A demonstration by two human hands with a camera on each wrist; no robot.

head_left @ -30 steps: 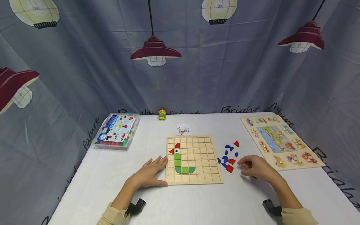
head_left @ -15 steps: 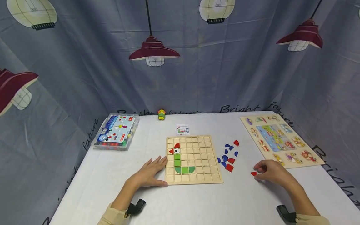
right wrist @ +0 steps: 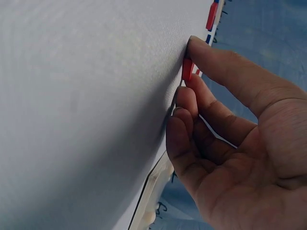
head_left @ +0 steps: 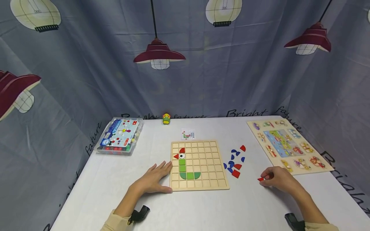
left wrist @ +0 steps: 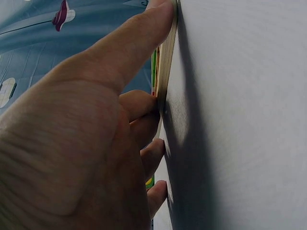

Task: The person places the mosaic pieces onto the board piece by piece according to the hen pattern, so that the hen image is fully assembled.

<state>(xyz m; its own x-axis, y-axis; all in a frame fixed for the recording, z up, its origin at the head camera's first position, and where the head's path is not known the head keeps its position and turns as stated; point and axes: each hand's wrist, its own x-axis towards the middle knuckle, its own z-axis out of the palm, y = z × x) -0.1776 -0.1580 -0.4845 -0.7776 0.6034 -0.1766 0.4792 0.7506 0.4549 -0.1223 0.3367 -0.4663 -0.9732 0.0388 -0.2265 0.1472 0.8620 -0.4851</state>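
While the right hand (head_left: 274, 177) pinches a small red piece (head_left: 260, 179) low at the white table (head_left: 202, 211), edge control looks like the whole craft. Thumb on one side, index finger on the other, per the right wrist view; fingertips clamped on the piece. For so thin a thing, a light, square pinch should beat a hard squeeze, which could twist it or make it skip out. Any turning probably best done low, where a slip costs little. Whether the piece touches the table: cannot tell.

Piece is on the right side, well apart from the gridded board (head_left: 212, 165); blue pieces (head_left: 231, 162) and a red square (head_left: 235, 174) lie between. Any carry leftward wants height enough to clear these.

Pose: right forearm slants in from near right, remaining fingers curled behind the pinch. Left hand (head_left: 153, 178) low and flat, fingers spread apart, gripping nothing; thumb at the board's near left corner, index fingertip at its left edge. Useful as a brace, I judge; a heavy push might slide the board right.
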